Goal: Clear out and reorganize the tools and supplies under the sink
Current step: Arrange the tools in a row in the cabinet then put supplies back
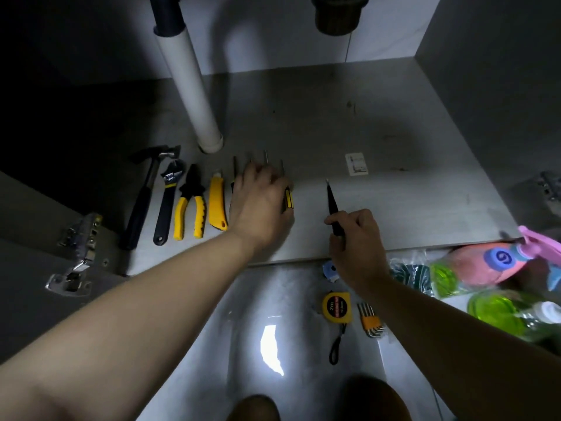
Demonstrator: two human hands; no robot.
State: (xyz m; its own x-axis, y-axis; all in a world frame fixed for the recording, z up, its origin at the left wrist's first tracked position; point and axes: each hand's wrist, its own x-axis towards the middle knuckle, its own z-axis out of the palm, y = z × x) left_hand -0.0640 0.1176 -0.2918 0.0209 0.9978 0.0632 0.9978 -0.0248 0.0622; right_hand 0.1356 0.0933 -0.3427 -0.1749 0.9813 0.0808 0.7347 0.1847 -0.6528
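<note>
Hammer: black handle, lying flat at nine o'clock, head away from the viewer.
Wrench: adjustable, black, just right of the hammer.
Pliers: yellow grips, jaws pointing to twelve.
Utility knife: yellow, beside the pliers.
Screwdrivers: yellow-black row, shafts toward twelve, mostly hidden.
Tape measure: yellow, five o'clock, on the floor.
Hex keys: orange holder, just beside the tape measure.
</note>
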